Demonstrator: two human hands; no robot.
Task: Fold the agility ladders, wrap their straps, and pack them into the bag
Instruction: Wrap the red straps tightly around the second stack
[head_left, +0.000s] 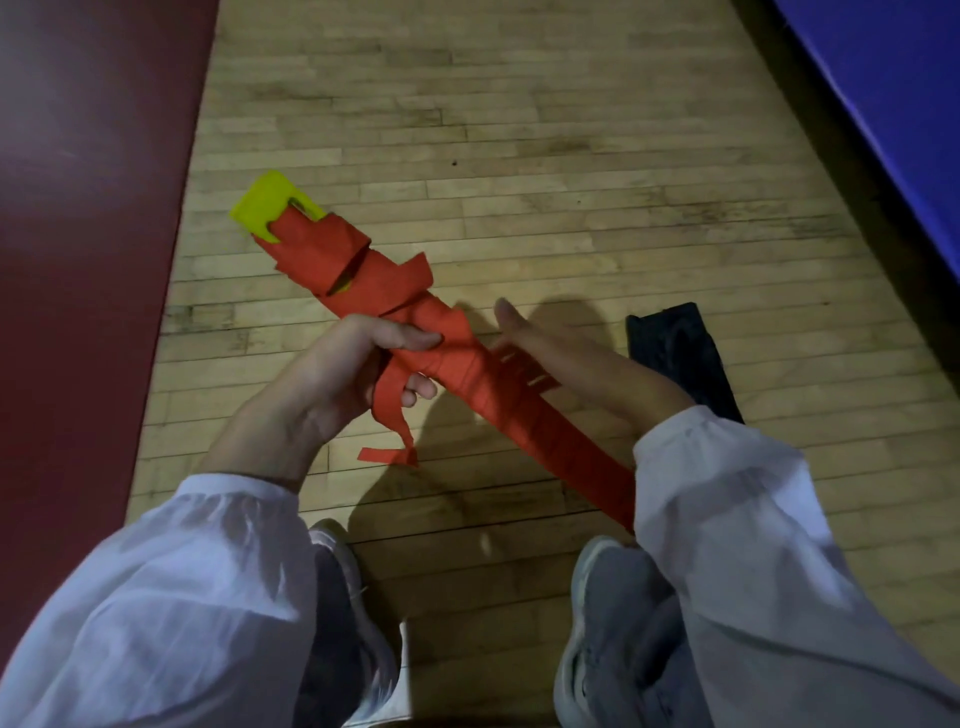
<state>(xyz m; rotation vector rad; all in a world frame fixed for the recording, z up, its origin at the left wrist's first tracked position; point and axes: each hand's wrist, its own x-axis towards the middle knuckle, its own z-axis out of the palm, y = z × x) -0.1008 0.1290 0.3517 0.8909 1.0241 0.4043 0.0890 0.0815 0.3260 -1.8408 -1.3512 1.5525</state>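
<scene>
straps (540, 441) orange | rungs (262, 205) yellow | bag (680, 358) black | floor (519, 130) tan (plank-patterned)

Scuffed wooden plank floor (519, 130) stretching up frame, dark speck showing mid-boards. Maroon mat (78, 260) running along floor's left edge. Blue mat (893, 104) cutting across floor's top right corner. Grey sneakers (613, 613) standing at floor's bottom edge, shadows falling just ahead.

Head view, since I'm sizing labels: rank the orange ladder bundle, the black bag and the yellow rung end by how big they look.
Largest: orange ladder bundle.
Next: black bag, partly hidden by the right sleeve.
Smallest: yellow rung end.
</scene>
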